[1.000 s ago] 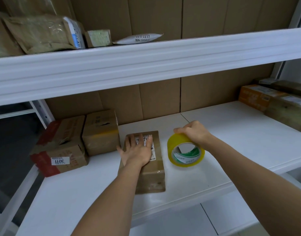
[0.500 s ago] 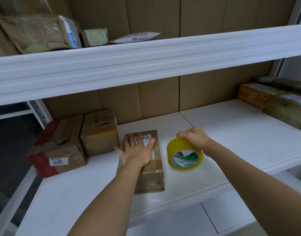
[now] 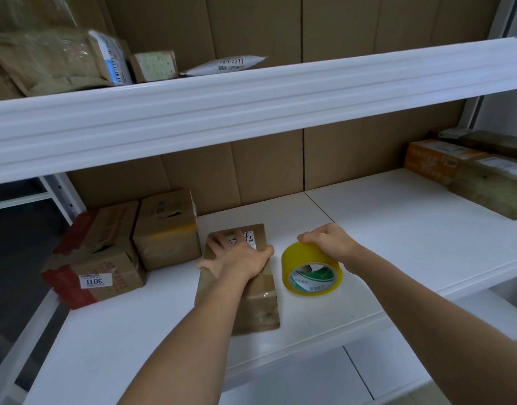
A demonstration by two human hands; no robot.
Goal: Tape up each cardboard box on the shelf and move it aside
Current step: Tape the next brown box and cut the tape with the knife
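**Cardboard box held flat beside a tape roll on the white shelf**

Head view. Left hand (image 3: 239,258) lies palm-down on the small cardboard box (image 3: 251,299), fingers spread over its far end and curling slightly over the right edge. This box is a flat, oblong brown carton lying lengthwise near the front middle of the shelf (image 3: 397,229); clear glossy tape covers its near end, and a white label with handwritten marks shows between the fingers at the far end. Right hand (image 3: 329,241) grips the top of the yellow tape roll (image 3: 311,271), fingers curled over its rim; the roll stands on edge on the shelf just to the right of the box, apart from it, its green-and-white core label facing the camera. To the left, against the cardboard back wall, stand a plain brown carton (image 3: 166,229) with a torn top and, touching it, a red-printed carton (image 3: 96,252) bearing a white sticker marked 3011. Two further cartons (image 3: 470,173) sit at the far right end of the shelf. Parcels (image 3: 58,59) rest on the upper shelf.
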